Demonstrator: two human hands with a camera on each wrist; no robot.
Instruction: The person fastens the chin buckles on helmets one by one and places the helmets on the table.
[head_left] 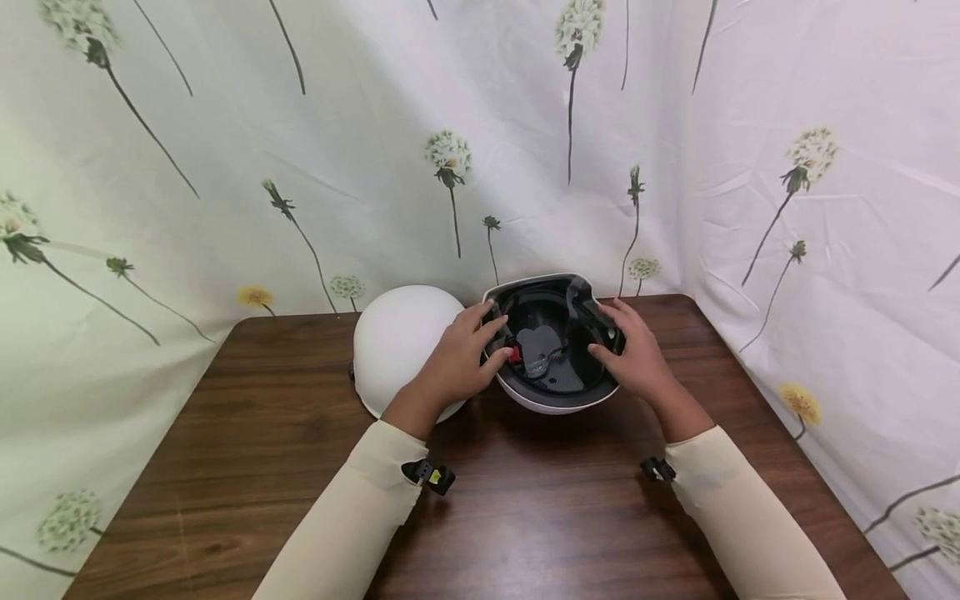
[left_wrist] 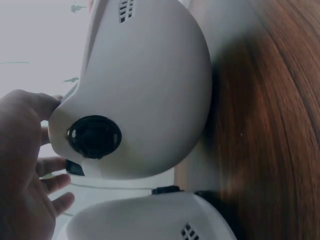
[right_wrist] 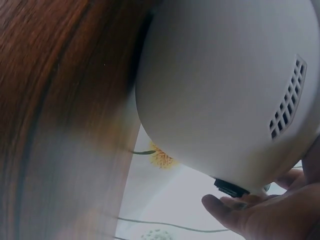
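A white helmet (head_left: 551, 408) lies upside down on the brown table, its black padded inside facing up. A red buckle (head_left: 514, 354) and dark strap show inside it. At its left rim my left hand (head_left: 463, 354) holds on, thumb and index finger over the edge; the lower fingers stand apart from the shell in the left wrist view. On the opposite rim my right hand (head_left: 633, 350) grips, thumb reaching inward. A round black knob (left_wrist: 94, 137) sits on the shell's side, and a grid vent (right_wrist: 288, 97) shows in the right wrist view.
Another white helmet (head_left: 408, 342) rests dome up just left, partly behind my left forearm. A white flower-printed curtain (head_left: 360, 167) hangs behind and beside the wooden table (head_left: 285, 467). Black wrist-camera straps (head_left: 429, 475) sit at both cuffs.
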